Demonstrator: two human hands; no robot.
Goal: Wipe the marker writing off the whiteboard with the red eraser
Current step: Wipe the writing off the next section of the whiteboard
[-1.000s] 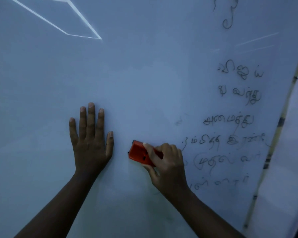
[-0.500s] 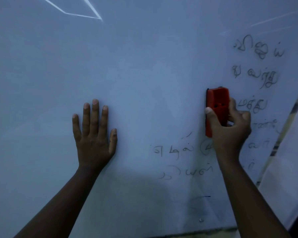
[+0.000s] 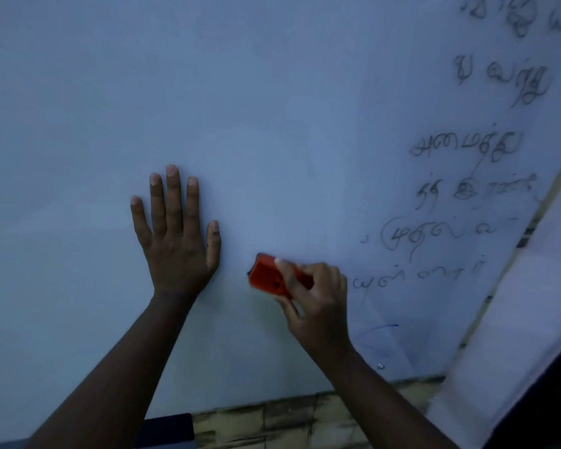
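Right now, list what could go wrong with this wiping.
1. The red eraser sits left of the marker writing; strokes there may miss it.
2. The right hand pinches only the eraser's end, so it might slip.
3. The left hand, flat on the whiteboard, could smudge it.

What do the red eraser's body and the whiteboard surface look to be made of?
Red eraser: likely moulded plastic, judging by its uniform orange-red colour, smooth shell and rounded corners; its wiping face is hidden. Whiteboard: smooth, flat, pale surface; coating cannot be told.
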